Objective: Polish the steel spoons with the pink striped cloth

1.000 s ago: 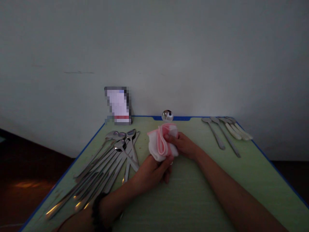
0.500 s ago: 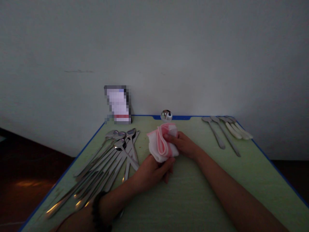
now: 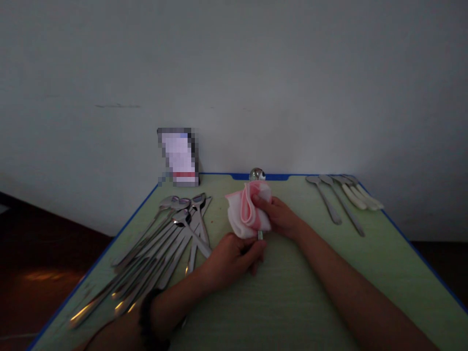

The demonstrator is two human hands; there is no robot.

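In front of me a folded pink and white cloth (image 3: 243,214) is wrapped around the handle of a metal spoon (image 3: 257,174). The shiny spoon bowl sticks out beyond the cloth's far side, and a bit of handle shows below it. My right hand (image 3: 276,213) is closed on the cloth, thumb on top, pinching it around the handle. My left hand (image 3: 237,256) is closed on the handle's near end, just below the cloth. Most of the handle is hidden by the cloth and fingers.
Left of my hands lies a fanned pile of metal spoons and other cutlery (image 3: 161,248). Several spoons (image 3: 334,195), some with white handles, lie at the far right. A pixelated phone-like object (image 3: 180,157) leans against the wall behind the green table (image 3: 292,302).
The cloth and my right hand have shifted slightly away from me along the handle, baring some of it above my left hand. The spoon bowl has turned and moved slightly right.
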